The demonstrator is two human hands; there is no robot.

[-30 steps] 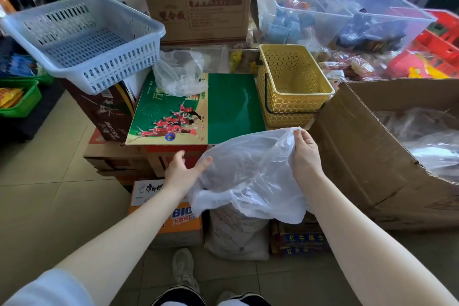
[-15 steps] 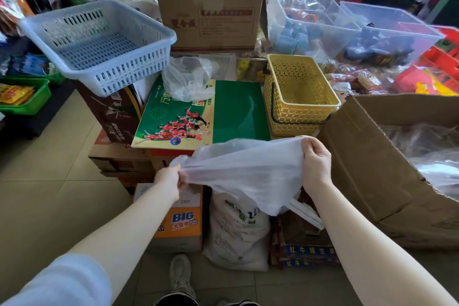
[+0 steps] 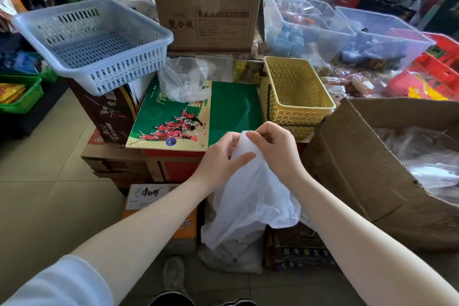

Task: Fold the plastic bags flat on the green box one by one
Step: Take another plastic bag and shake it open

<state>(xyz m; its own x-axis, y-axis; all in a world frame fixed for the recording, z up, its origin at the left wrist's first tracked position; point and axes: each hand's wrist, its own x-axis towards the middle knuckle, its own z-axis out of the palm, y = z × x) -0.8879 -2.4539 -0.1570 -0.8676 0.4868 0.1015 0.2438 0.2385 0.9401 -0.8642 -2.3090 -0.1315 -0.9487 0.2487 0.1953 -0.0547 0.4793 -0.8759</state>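
Here, in the lower middle of the frame, you have a white plastic bag (image 3: pixel 250 196) gathered at its top between both hands, and the rest of it hangs down in loose folds in front of the stacked cartons. Your left hand (image 3: pixel 221 156) curls round the bag's top from the left, thumb laid across the plastic. Your right hand (image 3: pixel 278 149) pinches the same gathered end from the right, fingers bent. The two hands are touching or nearly so, just at the near edge of the green box (image 3: pixel 233 107).

That box lies flat at the centre of the frame, its printed lid bare on the green right half. A second, crumpled plastic bag (image 3: pixel 183 79) sits on its far left corner. Just right of the box stands a yellow basket (image 3: pixel 295 92); to the upper left, a blue slotted basket (image 3: pixel 92 42); behind, a brown cardboard carton (image 3: pixel 208 20). At the right edge, a large open cardboard box (image 3: pixel 367 156) holds more clear plastic.
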